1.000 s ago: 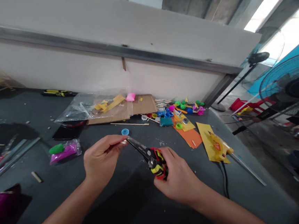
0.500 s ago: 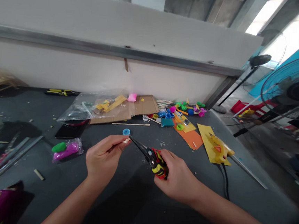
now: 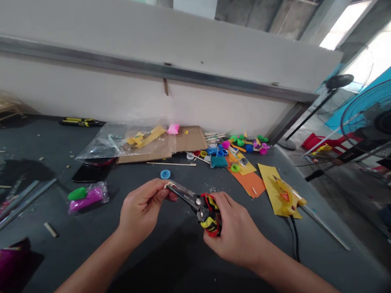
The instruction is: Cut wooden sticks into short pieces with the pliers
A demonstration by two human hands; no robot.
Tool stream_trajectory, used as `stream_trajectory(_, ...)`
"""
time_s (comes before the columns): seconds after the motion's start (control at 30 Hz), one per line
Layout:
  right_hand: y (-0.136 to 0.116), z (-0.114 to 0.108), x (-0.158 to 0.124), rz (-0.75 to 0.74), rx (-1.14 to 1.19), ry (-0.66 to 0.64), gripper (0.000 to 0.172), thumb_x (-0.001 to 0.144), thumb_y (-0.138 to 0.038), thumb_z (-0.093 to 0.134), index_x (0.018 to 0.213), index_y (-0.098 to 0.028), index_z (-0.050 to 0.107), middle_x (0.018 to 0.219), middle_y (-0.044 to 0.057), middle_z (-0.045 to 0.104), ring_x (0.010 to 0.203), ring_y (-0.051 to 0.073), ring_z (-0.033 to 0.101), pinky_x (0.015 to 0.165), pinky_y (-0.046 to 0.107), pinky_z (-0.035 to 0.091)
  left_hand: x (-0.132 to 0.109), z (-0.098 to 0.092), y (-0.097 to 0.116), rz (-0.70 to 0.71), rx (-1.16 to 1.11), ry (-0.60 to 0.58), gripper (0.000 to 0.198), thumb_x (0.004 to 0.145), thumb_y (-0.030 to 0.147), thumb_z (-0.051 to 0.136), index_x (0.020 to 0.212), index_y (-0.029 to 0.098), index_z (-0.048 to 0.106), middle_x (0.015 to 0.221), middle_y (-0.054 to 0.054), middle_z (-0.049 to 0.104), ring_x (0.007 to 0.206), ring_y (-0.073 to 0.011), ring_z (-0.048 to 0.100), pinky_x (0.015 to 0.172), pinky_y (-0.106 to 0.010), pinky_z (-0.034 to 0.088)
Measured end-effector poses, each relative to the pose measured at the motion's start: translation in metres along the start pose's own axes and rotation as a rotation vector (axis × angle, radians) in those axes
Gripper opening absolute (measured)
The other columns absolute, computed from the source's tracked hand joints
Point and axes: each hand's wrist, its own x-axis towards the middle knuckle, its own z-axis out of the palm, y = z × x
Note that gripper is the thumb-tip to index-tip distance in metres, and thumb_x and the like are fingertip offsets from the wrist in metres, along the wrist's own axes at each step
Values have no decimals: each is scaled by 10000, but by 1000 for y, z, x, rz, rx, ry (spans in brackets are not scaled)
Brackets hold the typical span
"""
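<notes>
Moved since the earlier frame: the left hand (image 3: 140, 209) has closed in on the tip of the black steel pliers (image 3: 186, 196), its fingertips (image 3: 159, 193) pinching what appears to be a pale wooden stick end (image 3: 167, 185), partly hidden. The right hand (image 3: 239, 232) stays wrapped firmly around the red-and-yellow handles (image 3: 210, 216). The pliers are held above the dark counter (image 3: 171, 263), their tip just beside a blue plastic cap (image 3: 165, 174). The step in hand appears to be fitting the stick end at the pliers' tip; a steady pinch seems called for next. The pliers look intact, their jaws nearly closed, though the exact gap cannot be told.
</notes>
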Motion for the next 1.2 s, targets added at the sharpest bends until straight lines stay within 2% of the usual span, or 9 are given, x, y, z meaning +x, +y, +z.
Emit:
stream_trajectory(0.2, 0, -5, 1, -12, 5, -9, 455, 604, -167, 537, 1052, -190, 463, 945, 61, 530, 843, 207, 516, 724, 318, 401, -1, -1, -2, -23, -138, -63, 223, 870, 259, 422, 736, 176, 580, 621, -1, 547, 594, -119, 558, 586, -241, 443)
stream_trajectory(0.47, -2, -8, 0, 42, 112, -125, 260, 610, -157, 524, 860, -199, 462, 785, 0, 517, 656, 133, 472, 560, 236, 335, -3, 1, -5, -111, -246, -114, 205, 879, 301, 404, 780, 183, 540, 609, 9, 504, 551, -106, 515, 547, -237, 426)
stream_trajectory(0.7, -4, -7, 0, 28, 78, -63, 430, 589, -153, 535, 1013, -195, 477, 913, 44, 544, 765, 179, 517, 649, 278, 376, -5, 4, -3, -157, -317, -86, 280, 882, 312, 368, 668, 179, 492, 594, 13, 459, 510, -93, 468, 478, -226, 404)
stream_trajectory(0.93, -6, -9, -2, 35, 119, -128, 353, 594, -155, 530, 940, -200, 479, 842, 11, 533, 687, 144, 493, 599, 250, 362, -4, -2, -3, -125, -367, -123, 292, 867, 324, 403, 649, 173, 526, 580, 1, 490, 518, -99, 470, 472, -226, 397)
stream_trajectory(1.2, -5, -8, -2, 48, 113, -141, 338, 596, -151, 519, 930, -195, 484, 829, 13, 535, 690, 148, 492, 603, 254, 362, -1, 3, 2, -270, -581, -75, 286, 821, 355, 483, 623, 158, 546, 585, 4, 472, 465, -82, 423, 376, -202, 370)
